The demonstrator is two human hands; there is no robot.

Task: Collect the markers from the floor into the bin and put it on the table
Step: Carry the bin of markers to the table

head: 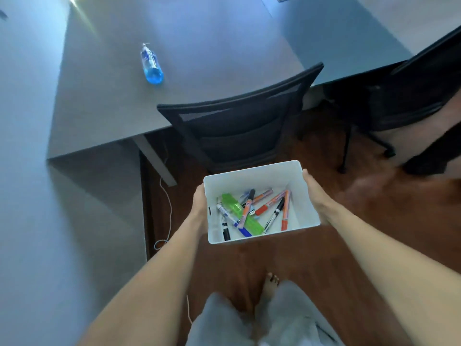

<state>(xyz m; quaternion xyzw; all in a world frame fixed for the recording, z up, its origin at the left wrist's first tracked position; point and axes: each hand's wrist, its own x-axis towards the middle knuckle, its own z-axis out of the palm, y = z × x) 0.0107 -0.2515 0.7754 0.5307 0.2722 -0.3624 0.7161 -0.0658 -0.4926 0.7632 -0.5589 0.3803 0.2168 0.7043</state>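
Note:
A white rectangular bin is held in the air above the brown floor, just in front of a chair back. Inside lie several markers in orange, red, black and blue, plus a green one. My left hand grips the bin's left wall. My right hand grips its right wall. The grey table stretches ahead and to the left, higher in the view than the bin.
A black mesh chair stands tucked at the table, directly beyond the bin. A second black chair is at the right. A bottle with blue liquid lies on the table. A white cord hangs by the table leg.

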